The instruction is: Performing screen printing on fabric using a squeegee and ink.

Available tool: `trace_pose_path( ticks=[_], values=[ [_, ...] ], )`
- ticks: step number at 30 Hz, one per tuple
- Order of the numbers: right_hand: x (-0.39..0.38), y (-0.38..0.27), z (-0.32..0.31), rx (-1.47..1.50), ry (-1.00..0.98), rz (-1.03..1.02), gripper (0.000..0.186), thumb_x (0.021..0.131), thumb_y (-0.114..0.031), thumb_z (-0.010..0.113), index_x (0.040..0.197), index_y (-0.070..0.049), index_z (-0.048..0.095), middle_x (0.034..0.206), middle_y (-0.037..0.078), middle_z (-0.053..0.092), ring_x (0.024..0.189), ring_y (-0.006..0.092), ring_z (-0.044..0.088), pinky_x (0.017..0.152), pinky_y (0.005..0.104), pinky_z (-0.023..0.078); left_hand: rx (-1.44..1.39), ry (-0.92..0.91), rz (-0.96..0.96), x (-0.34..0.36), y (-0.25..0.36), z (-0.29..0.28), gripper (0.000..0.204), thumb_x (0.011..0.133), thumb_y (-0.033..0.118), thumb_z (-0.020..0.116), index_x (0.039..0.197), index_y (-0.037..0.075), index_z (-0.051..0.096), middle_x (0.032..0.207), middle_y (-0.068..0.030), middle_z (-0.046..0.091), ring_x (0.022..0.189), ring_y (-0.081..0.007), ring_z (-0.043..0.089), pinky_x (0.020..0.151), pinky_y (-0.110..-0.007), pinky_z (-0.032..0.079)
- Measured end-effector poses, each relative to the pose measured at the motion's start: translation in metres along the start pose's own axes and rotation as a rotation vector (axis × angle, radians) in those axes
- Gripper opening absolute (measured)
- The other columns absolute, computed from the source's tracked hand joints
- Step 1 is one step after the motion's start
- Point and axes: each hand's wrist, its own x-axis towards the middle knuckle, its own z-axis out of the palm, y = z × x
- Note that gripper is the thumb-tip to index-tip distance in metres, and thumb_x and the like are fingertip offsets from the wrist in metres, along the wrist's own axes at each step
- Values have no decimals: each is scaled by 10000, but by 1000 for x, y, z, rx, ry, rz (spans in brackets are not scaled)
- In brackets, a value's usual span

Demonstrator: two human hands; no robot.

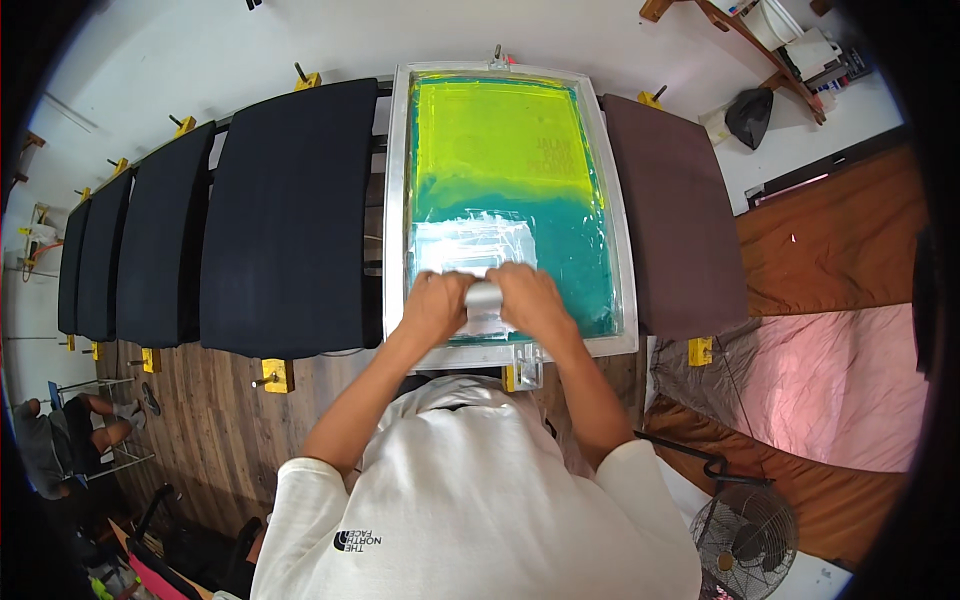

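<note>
Both my hands are closed on a pale squeegee [484,295] over the near half of a screen-printing frame. My left hand [436,306] wraps its left end, and my right hand [531,298] wraps its right end. The squeegee's blade is hidden from this view. Around the mesh runs the silver screen frame [397,190]. The mesh is yellow-green [490,125] at the far end and teal [570,250] nearer to me. Streaky white ink [470,242] covers part of the teal, just beyond my hands.
Several black fabric-covered boards [290,220] stand in a row to the left. A brownish board [675,215] stands right of the frame. A metal clamp [527,367] sits at its near edge. A fan [745,535] stands lower right; a seated person [85,430] is far left.
</note>
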Motion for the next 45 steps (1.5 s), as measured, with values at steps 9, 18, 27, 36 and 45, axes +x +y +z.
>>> trace_pose_path(
  ticks=[9,18,27,36,45],
  values=[
    [23,30,-4,-6,-7,125,260,740,10,640,993,-49,654,947,190,656,935,396,638,798,491,522,72,-57,39,55,-12,17,382,699,-31,625,1038,118,717,885,-126,718,845,-316,686,860,-442,476],
    [-36,-11,16,109,30,221,295,700,39,627,992,8,648,924,235,645,911,439,622,803,502,508,182,-219,138,14,0,14,372,701,6,669,1033,165,725,839,-91,707,852,-260,688,936,-444,433],
    [50,-4,2,70,-67,1,280,705,-9,628,978,-52,677,902,203,682,879,408,656,789,489,525,107,-75,-12,25,-35,-32,330,681,-3,656,987,105,722,789,-165,701,791,-330,694,852,-456,514],
    [49,-16,14,7,-149,-111,339,675,58,618,982,-63,696,944,157,689,945,360,645,821,459,527,145,-32,-99,-19,-32,-12,262,722,52,674,981,51,633,788,-128,659,693,-315,665,659,-437,510],
    [45,6,-23,-182,-307,-361,291,693,25,662,954,-93,709,921,83,696,952,300,645,744,444,518,15,-91,-139,-18,12,0,377,715,96,733,1031,-26,570,824,-194,640,747,-382,649,710,-465,512]
  ],
)
